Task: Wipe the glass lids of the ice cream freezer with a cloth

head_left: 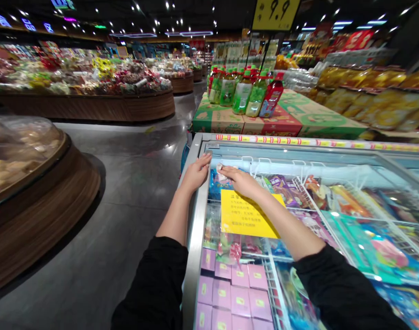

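Note:
My left hand (196,173) lies on the metal frame (194,229) at the left edge of a chest freezer, fingers stretched out and holding nothing. To its right, my right hand (242,180) presses a small crumpled white cloth (220,167) against the glass lid (298,158); only a bit of the cloth shows past the fingertips, and whether it is fabric or paper I cannot tell. A yellow paper notice (245,220) with printed text is on the glass under my right forearm. Beneath the lid are pink boxes (221,295) and colourful ice cream packs (285,188) between white wire dividers (276,293).
Behind the freezer, bottles (243,96) stand on green and red cartons (281,120) below a yellow price sign (276,14). Jars (381,98) are stacked at right. Rounded wooden display stands (40,197) are at left, beyond a grey floor (133,192).

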`<state>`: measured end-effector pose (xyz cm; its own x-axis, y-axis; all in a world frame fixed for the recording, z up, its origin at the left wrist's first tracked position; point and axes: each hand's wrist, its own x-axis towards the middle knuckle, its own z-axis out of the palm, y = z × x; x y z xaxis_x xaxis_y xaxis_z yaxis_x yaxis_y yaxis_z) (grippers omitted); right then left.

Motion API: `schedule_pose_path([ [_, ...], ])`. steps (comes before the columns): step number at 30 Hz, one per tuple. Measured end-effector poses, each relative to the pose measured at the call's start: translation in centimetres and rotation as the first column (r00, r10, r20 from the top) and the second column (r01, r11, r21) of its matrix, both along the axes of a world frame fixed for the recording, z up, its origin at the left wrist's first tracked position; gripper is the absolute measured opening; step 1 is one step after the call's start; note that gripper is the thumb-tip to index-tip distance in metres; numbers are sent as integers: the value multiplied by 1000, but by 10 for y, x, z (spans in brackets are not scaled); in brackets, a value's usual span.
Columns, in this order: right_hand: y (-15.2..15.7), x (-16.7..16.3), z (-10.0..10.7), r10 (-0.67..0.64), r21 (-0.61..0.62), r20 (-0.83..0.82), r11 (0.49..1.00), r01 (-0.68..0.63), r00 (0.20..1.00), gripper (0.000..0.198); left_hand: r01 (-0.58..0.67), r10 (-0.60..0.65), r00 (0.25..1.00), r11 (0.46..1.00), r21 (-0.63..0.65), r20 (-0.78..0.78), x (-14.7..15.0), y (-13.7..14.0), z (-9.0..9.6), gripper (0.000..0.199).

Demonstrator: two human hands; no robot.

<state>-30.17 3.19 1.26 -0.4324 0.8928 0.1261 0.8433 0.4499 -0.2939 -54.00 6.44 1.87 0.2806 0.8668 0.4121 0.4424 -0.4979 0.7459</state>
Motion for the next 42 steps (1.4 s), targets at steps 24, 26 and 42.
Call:
schedule_pose_path([
  [24, 59, -35, 14, -155, 42, 10, 987, 154, 988, 70, -56, 57, 998, 998, 15, -22, 6, -2, 7, 48],
  [26, 61, -39, 12, -115, 36, 9, 993, 115, 993, 70, -57, 57, 998, 998, 14, -23, 6, -3, 8, 48],
  [42, 103, -40, 10, -175, 47, 10, 984, 174, 985, 70, -67, 67, 998, 997, 32, -9, 8, -3, 6, 50],
])
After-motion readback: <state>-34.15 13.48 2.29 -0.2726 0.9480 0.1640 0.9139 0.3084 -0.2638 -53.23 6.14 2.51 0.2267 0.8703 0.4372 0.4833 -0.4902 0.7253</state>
